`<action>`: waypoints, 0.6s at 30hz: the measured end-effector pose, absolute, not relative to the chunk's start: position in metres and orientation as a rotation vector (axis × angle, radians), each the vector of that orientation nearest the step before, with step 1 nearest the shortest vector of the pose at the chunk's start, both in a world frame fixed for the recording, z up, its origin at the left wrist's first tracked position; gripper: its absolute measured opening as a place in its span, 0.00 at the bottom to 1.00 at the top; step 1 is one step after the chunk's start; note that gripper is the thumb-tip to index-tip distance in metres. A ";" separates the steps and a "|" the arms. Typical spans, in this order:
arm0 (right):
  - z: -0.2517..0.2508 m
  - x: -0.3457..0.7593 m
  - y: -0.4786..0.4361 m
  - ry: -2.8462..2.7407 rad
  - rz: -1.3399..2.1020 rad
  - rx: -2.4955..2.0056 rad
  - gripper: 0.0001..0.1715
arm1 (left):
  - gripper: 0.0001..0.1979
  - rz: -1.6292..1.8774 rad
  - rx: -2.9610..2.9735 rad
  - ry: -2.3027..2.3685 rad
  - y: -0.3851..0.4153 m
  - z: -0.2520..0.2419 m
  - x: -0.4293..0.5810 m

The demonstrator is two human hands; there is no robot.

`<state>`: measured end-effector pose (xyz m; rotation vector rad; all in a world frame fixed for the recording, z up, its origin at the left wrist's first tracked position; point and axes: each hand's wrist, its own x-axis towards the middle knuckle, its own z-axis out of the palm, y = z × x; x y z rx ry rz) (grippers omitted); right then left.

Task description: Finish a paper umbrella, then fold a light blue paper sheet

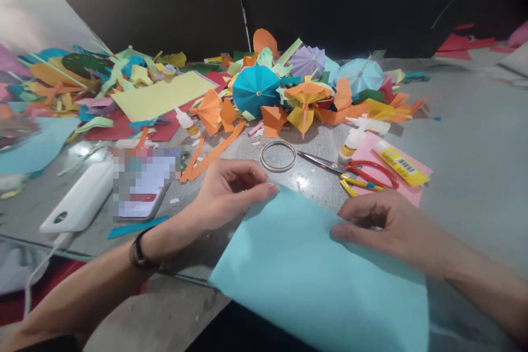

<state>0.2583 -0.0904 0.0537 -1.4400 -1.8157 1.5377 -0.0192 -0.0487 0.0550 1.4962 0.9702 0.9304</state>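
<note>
A light blue paper sheet (313, 269) lies on the grey table (466, 137) and hangs over its near edge. My left hand (229, 190), fingers curled, pinches the sheet's far left corner between thumb and fingers. My right hand (381, 223), also curled, presses and grips the sheet's far right edge. Just beyond the sheet lie a metal ring (278, 155) and red-and-yellow handled scissors (350, 171).
A heap of paper umbrellas (256, 88) and coloured scraps fills the back of the table. A yellow glue stick (401, 164) lies on pink paper (383, 176), glue bottles (352, 140) nearby. A phone (140, 184) and white power bank (78, 198) sit left.
</note>
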 end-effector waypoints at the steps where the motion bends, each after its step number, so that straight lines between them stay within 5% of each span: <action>1: 0.054 0.258 -0.090 -1.806 1.543 -1.440 0.22 | 0.11 0.944 1.502 0.975 -0.047 0.056 -0.020; 18: 0.062 0.271 -0.090 -1.473 0.807 -1.449 0.21 | 0.11 1.539 1.495 0.750 -0.009 0.064 -0.043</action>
